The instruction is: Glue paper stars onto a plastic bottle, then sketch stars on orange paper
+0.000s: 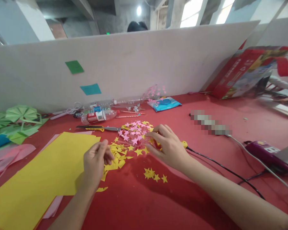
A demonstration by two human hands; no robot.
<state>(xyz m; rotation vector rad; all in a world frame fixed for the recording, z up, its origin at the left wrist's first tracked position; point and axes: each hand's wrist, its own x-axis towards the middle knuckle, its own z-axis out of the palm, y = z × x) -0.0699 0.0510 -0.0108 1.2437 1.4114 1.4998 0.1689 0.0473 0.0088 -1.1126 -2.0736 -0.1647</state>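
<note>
My left hand point(96, 161) is closed, fingertips pressed together, above yellow paper scraps point(118, 156) beside large yellow sheets point(62, 163); anything it grips is too small to make out. My right hand point(166, 145) reaches over the right side of a pile of pink stars point(134, 141), thumb and forefinger apart. Yellow stars point(138, 152) lie just left of its thumb, and its lower fingers are partly hidden. Nearer to me, a small group of yellow stars point(149, 173) rests on the red table point(134, 204).
Scissors point(112, 128) and a yellow cutter point(91, 128) lie behind the scraps. Plastic bottles point(98, 117) and a blue packet point(164, 103) stand near the white partition point(134, 64). Green paper point(21, 119) is at left; cables point(213, 161) cross the right.
</note>
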